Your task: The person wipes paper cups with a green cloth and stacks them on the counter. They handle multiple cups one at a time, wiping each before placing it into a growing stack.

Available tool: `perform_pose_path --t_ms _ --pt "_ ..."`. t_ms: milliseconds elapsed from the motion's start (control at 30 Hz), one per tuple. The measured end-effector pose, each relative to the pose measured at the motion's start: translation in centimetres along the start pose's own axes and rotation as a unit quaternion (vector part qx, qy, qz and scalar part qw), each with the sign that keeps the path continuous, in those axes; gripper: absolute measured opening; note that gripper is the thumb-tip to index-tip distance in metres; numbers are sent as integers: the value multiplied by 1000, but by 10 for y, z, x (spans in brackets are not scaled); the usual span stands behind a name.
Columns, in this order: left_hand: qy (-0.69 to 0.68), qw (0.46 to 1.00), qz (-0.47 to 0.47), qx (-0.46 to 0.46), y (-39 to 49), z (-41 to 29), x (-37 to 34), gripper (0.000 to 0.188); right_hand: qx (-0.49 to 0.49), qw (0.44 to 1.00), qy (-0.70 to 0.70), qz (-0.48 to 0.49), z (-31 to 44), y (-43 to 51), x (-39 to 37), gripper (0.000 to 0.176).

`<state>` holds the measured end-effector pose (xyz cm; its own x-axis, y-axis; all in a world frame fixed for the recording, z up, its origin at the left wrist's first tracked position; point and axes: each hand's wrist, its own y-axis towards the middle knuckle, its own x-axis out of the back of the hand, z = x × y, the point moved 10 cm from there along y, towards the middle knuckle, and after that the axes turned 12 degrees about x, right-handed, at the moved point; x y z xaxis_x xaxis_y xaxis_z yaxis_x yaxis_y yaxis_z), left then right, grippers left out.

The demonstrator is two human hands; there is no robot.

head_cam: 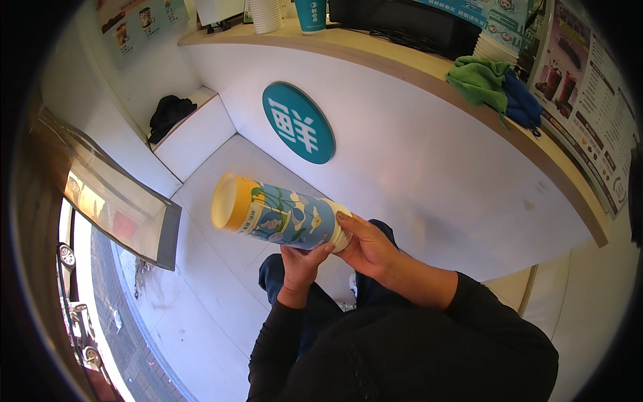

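A stack of paper cups (289,216) lies nearly sideways in the air between my hands. Its outer cup is blue with flower drawings and a yellow band, and the open mouth points left. Pale cup rims show at the right end of the stack. My right hand (369,246) grips that rim end, thumb on top. Under the stack, my left hand (304,264) holds its lower side near the same end, thumb along the edge. The fingers beneath the cups are partly hidden.
A curved counter (402,75) runs along the top and right, bearing a stack of white cups (266,15), a teal cup (310,16), and green (477,80) and blue cloths (522,103). A black cloth item (171,115) rests on a low white ledge. A clear strip curtain (120,201) hangs left.
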<state>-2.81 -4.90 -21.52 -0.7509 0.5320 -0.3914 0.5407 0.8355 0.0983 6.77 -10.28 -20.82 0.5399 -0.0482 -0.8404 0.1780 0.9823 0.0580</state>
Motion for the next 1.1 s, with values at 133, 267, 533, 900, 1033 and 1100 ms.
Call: perform_pose_path --t_ms 133,267,533,900,1033,1100 --pt "-43 998 -38 -15 5 0 -8 72 1 1000 10 -23 7 0 -1 42" --pt "-36 999 -20 9 29 9 -12 80 12 999 -11 -39 17 6 9 43" --pt "-103 993 31 41 87 -27 -58 77 92 982 -146 -80 62 4 95 39" --pt "81 982 72 -157 234 -184 -174 82 165 510 -840 85 -4 -8 191 43" --pt "167 967 66 -178 278 -200 -212 86 149 474 -863 93 -5 1 188 42" --pt "210 959 64 -178 298 -196 -225 88 146 459 -872 93 -5 3 190 41"
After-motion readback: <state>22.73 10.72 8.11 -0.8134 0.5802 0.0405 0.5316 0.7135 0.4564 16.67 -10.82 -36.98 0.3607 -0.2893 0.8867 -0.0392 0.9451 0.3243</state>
